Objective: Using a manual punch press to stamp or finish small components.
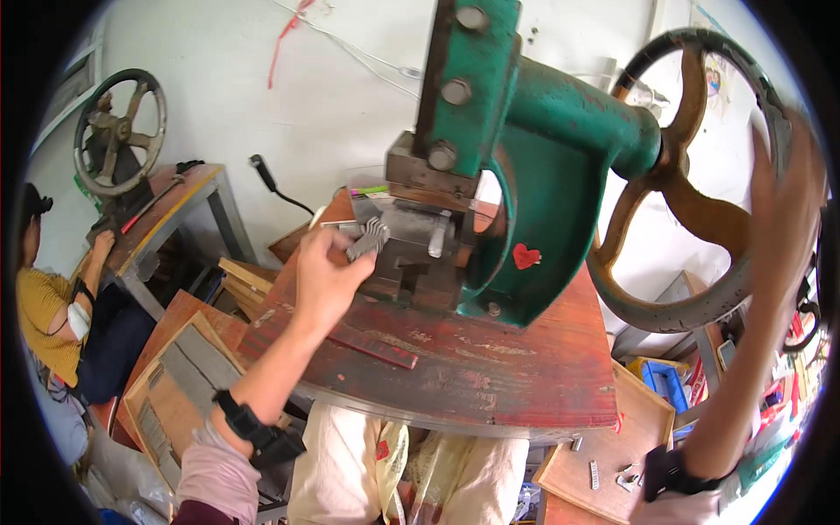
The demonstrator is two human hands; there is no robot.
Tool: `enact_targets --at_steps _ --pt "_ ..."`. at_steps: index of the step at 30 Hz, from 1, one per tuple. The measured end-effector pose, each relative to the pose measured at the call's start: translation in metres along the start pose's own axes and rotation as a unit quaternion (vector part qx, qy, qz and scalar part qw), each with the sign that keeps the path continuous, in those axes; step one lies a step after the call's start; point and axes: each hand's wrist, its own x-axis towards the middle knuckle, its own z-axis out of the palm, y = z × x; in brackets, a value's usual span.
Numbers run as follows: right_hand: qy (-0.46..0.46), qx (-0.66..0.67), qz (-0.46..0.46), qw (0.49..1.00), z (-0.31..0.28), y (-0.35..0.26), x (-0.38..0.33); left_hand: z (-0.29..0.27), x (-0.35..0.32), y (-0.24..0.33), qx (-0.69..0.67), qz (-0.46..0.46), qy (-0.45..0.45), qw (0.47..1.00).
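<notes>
My left hand point(328, 271) pinches a small stack of thin grey metal pieces point(369, 239) at the front left of the press bed. A bright, narrow metal piece point(439, 234) lies on the dark steel die block point(418, 276), under the ram point(429, 166) of the green hand press point(560, 184). At the far right, my raised right hand point(787, 175) is at the rim of the press's large handwheel point(687, 311). It is smeared by motion, but the fingers look stretched and apart. Whether it touches the rim I cannot tell.
The press stands on a worn red wooden table point(490, 376). A flat reddish bar point(372, 348) lies near its front. Lower right, a wooden tray point(569, 477) holds small metal parts beside a blue bin point(662, 381). Another wooden tray point(188, 385) is at left, near a seated person point(61, 324) and a second press point(118, 144).
</notes>
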Motion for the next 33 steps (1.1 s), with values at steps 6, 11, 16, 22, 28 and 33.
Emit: enact_targets --at_steps 6,11,16,22,28,33 --pt "-0.445 0.682 0.49 0.311 -0.19 -0.177 -0.155 -0.054 -0.124 0.033 -0.042 0.055 0.056 0.996" --pt "-0.322 0.644 0.656 -0.226 -0.274 -0.243 -0.169 -0.07 -0.206 0.048 0.089 0.207 -0.022 0.974" --pt "-0.328 0.635 0.665 -0.218 -0.281 -0.223 -0.175 -0.071 -0.222 0.056 0.08 0.235 -0.033 0.968" --pt "-0.316 0.611 0.714 -0.131 -0.269 -0.195 -0.17 -0.067 -0.226 0.068 0.058 0.294 -0.089 0.95" --pt "-0.296 0.61 0.726 -0.114 -0.271 -0.19 -0.174 -0.071 -0.235 0.07 0.057 0.305 -0.099 0.946" --pt "-0.282 0.623 0.72 -0.118 -0.273 -0.192 -0.183 -0.07 -0.237 0.072 0.06 0.304 -0.1 0.946"
